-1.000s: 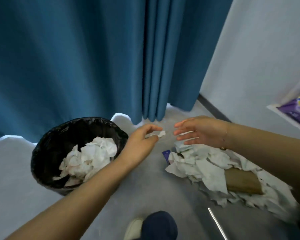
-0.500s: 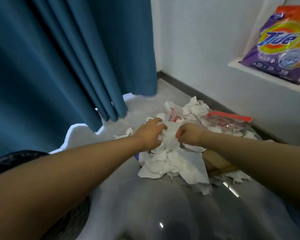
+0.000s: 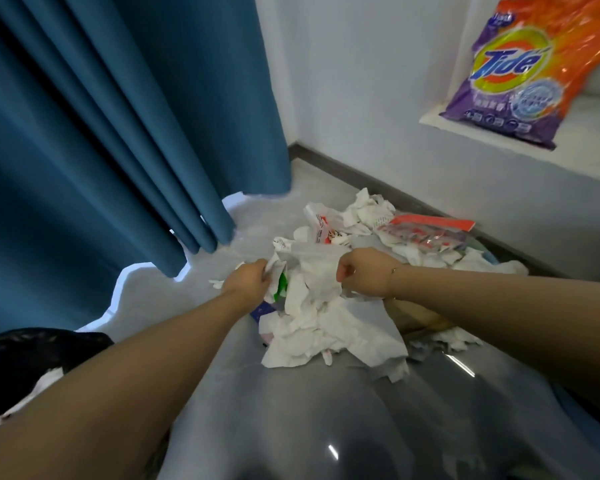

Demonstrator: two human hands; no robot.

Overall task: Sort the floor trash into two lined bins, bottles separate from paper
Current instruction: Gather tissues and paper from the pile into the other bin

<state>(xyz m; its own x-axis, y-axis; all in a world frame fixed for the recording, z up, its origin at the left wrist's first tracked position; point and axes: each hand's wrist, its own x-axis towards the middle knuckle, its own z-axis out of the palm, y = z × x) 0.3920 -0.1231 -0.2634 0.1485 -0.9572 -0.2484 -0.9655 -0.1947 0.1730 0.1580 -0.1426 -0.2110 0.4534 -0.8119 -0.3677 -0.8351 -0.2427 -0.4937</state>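
A: What are you seeing in the head view?

B: I'm looking down at a pile of crumpled white paper (image 3: 321, 317) lying on the grey floor (image 3: 257, 410), near the wall. The left hand (image 3: 248, 284) is curling its fingers round the left edge of the pile's top sheets, gripping paper. The right hand (image 3: 364, 271) is gripping the same bunch from the right side, fingers closed into the tissue.

A: And the bin?

B: I'm seeing only a part of the black-lined bin (image 3: 32, 351) at the lower left, beside the left forearm, with a bit of white paper showing inside it. It's sitting well apart from the pile.

A: Anything else in the pile?

B: A clear plastic bag with a red strip (image 3: 426, 232) is lying at the far side of the heap, and something brown (image 3: 416, 317) is poking out under the right wrist; I'm not able to tell what it is.

A: Surroundings?

B: A blue curtain (image 3: 118, 133) is hanging on the left, and a Tide detergent bag (image 3: 520, 71) is leaning on a white ledge (image 3: 586, 150) at the upper right
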